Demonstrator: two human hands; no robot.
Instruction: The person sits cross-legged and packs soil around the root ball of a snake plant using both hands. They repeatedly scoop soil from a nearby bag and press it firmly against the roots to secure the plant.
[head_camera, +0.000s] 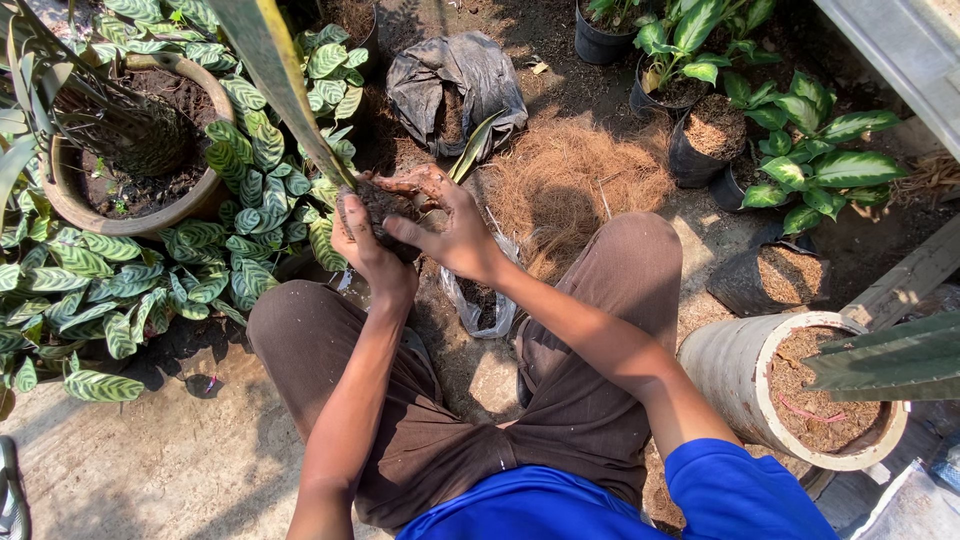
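Centrally, I log one root ball (385, 205), dark and soil-caked, raised between the knees above a clear plastic bag (480, 300). Left hand (365, 245) cups the root ball from below, fingers curled tight on it, apparently to bear its weight. Right hand (450, 225) presses its far side, fingers spread and muddy, thumb across the front, likely to keep the soil from crumbling. A long green leaf (280, 80) rises from the root ball and runs out of frame; its top is cut off. Beyond the root ball: a mound of coconut fibre (575, 175) and a crumpled grey sack (455, 85). Left of it, striped foliage (250, 190) hides the ground. The clump's underside I cannot see.
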